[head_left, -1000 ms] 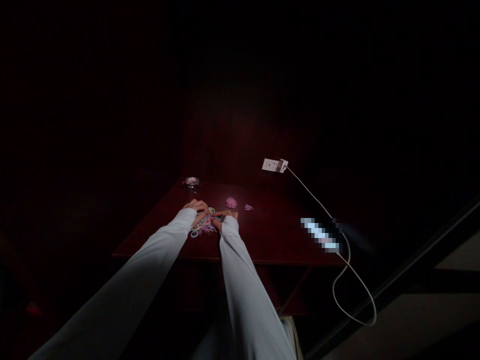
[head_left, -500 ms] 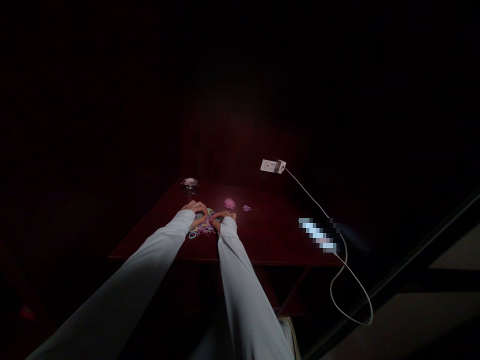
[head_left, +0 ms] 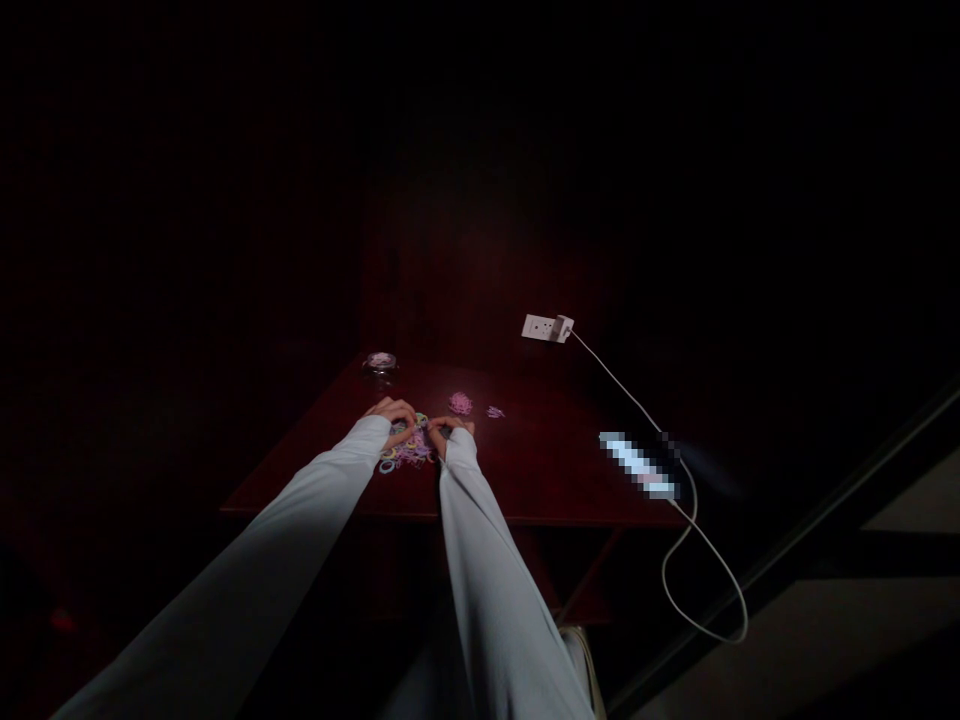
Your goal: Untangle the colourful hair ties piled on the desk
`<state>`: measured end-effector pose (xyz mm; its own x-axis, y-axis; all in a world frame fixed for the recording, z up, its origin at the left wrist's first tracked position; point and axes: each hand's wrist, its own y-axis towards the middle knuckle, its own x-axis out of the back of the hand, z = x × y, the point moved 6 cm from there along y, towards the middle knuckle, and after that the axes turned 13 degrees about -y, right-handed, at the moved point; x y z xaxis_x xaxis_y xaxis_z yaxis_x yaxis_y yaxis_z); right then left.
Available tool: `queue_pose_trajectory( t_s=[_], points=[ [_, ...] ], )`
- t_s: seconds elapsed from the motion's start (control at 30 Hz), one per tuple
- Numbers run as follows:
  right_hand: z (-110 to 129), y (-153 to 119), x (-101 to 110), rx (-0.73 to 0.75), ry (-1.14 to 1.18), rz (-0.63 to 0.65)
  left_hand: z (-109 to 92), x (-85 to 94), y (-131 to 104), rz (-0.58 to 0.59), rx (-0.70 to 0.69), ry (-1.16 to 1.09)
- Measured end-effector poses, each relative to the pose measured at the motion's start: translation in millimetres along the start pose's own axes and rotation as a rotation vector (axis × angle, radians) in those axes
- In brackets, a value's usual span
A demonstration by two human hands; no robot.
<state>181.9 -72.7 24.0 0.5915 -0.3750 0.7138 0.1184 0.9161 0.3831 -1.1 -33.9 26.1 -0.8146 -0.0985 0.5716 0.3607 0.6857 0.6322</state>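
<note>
Several small coloured bands lie in a loose pile near the front edge of the dark red table, in pink, purple, yellow and pale blue. My left hand curves over the left side of this pile, its fingers bent, and whether it grips a band is too small to tell. At the pile's right side is my right hand, thumb and fingers pinched together on something I cannot make out. Beyond my hands sit a round heap of pink bands and, to its right, a smaller heap of purple bands.
A clear jar with pink contents stands at the back left of the table. On the right lies a pixelated bright device, with a white cable running to a wall socket.
My right hand has drawn slightly right, away from my left fingers, and the gap between the hands is wider. The whole view has shifted slightly.
</note>
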Motion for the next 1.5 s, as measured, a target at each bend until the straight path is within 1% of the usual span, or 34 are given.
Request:
queue_pose_trajectory(
  t_s=[0.13,0.27,0.33,0.47,0.63,0.73,0.87,0.93,1.1,1.27,1.5],
  points=[
    [-4.6,3.9,-1.5,-0.02,0.004,-0.011,-1.3,5.0,1.0,-0.029,-0.035,-0.089],
    [-4.6,2.1,-4.0,0.03,0.031,-0.007,-1.2,8.5,1.3,-0.045,-0.059,-0.148],
    [-3.7,0.6,-4.7,0.055,0.048,-0.012,1.6,7.7,2.1,-0.058,-0.058,-0.16],
    [-2.5,0.0,-6.3,0.055,0.028,0.006,9.7,4.0,4.9,-0.103,-0.041,-0.161],
    [0.1,0.6,-6.8,0.052,0.01,0.037,15.6,0.1,5.7,-0.099,-0.028,-0.165],
    [0.0,-0.1,-8.0,0.059,0.014,0.047,16.6,-0.1,4.8,-0.101,-0.047,-0.183],
    [-3.3,-1.8,-8.4,0.055,0.027,0.012,17.6,-1.2,4.7,-0.093,-0.054,-0.184],
    [-3.6,-2.4,-7.8,0.069,0.032,-0.011,16.5,-2.1,4.9,-0.08,-0.05,-0.171],
    [-4.6,-2.2,-6.6,0.053,0.02,-0.023,9.9,0.4,3.5,-0.117,-0.041,-0.106],
    [-3.9,-1.2,-4.5,0.056,0.029,-0.031,2.6,-0.5,0.1,-0.05,-0.075,-0.052],
    [-1.7,0.2,-2.3,0.031,0.019,0.002,-1.2,1.0,0.3,-0.018,-0.088,-0.059]
  ],
)
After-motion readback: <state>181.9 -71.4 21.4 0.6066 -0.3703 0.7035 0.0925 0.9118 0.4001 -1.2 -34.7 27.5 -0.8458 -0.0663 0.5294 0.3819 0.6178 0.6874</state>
